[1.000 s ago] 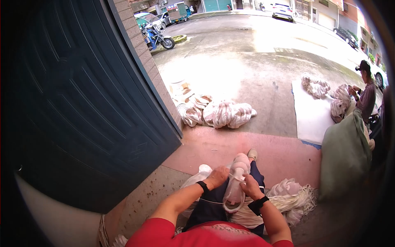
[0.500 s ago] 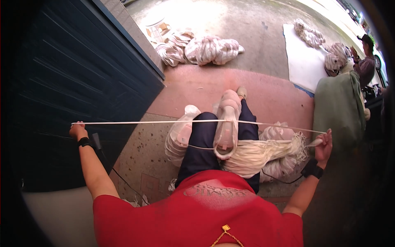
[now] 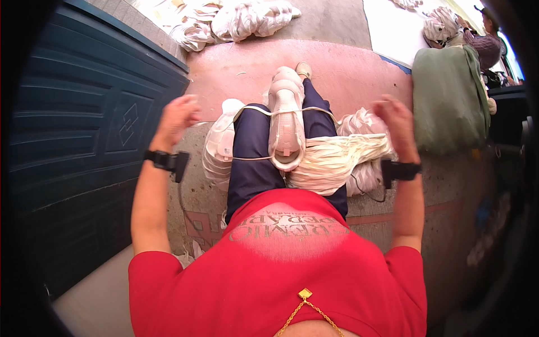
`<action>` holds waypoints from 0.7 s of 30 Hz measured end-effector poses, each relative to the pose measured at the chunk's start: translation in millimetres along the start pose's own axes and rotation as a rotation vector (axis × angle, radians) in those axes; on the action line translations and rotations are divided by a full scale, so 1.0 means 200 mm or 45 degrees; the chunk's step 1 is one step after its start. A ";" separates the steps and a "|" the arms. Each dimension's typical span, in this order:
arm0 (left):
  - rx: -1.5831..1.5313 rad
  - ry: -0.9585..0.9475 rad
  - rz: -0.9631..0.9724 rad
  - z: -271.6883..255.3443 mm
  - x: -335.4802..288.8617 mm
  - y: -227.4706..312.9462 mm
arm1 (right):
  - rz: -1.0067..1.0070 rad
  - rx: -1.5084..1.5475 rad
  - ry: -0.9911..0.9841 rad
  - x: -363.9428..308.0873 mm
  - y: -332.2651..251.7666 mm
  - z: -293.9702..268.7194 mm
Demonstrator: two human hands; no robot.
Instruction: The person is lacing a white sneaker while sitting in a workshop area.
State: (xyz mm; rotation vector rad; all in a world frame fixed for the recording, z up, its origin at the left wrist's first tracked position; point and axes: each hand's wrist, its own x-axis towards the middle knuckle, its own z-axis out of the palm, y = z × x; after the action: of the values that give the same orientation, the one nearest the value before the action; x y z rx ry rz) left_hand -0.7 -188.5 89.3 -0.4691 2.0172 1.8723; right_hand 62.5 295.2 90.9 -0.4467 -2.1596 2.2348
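A row of nested pale pink sneaker uppers (image 3: 285, 121) lies between my thighs, its nearest opening toward me. Across it and over my dark trousers runs a slack white lace (image 3: 260, 110); another strand crosses lower down. My left hand (image 3: 181, 117) is raised left of the sneakers, its fingers curved and smeared by motion. On the other side my right hand (image 3: 395, 121) is lifted above a pile of pale uppers, also blurred. A thick bundle of cream laces (image 3: 328, 163) lies over my right thigh. I cannot make out any lace in either hand.
Another stack of uppers (image 3: 218, 149) stands by my left leg. A dark blue panelled door (image 3: 84, 129) is at left. Farther off are wrapped bundles of uppers (image 3: 247, 19), a large green sack (image 3: 449, 101) and a person (image 3: 485, 45) working at the far right.
The white lace was stretched taut between my widely spread hands; now it hangs slack over the sneaker uppers and thighs. Both hands have come inward, and the view has tilted down.
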 end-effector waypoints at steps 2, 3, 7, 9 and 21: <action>0.062 -0.293 -0.130 0.29 0.03 -0.11 | 0.042 -0.218 -0.411 0.01 0.20 0.26; 0.139 -0.376 -0.174 0.41 0.04 -0.17 | 0.131 -0.414 -0.515 0.00 0.25 0.38; 0.403 -0.361 -0.002 0.70 0.09 -0.32 | -0.371 -0.983 -0.565 0.06 0.44 0.62; 0.565 -0.286 0.084 0.74 0.11 -0.34 | -0.410 -1.026 -0.535 0.11 0.48 0.65; 1.097 0.050 0.465 0.81 0.11 -0.35 | -0.429 -1.284 -0.340 0.13 0.47 0.74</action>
State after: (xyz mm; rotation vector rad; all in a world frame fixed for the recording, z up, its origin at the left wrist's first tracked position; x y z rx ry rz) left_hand 17.3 -31.6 5.9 0.1109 2.7930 0.9527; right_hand 24.7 150.0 -4.5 0.2535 -3.0681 0.9544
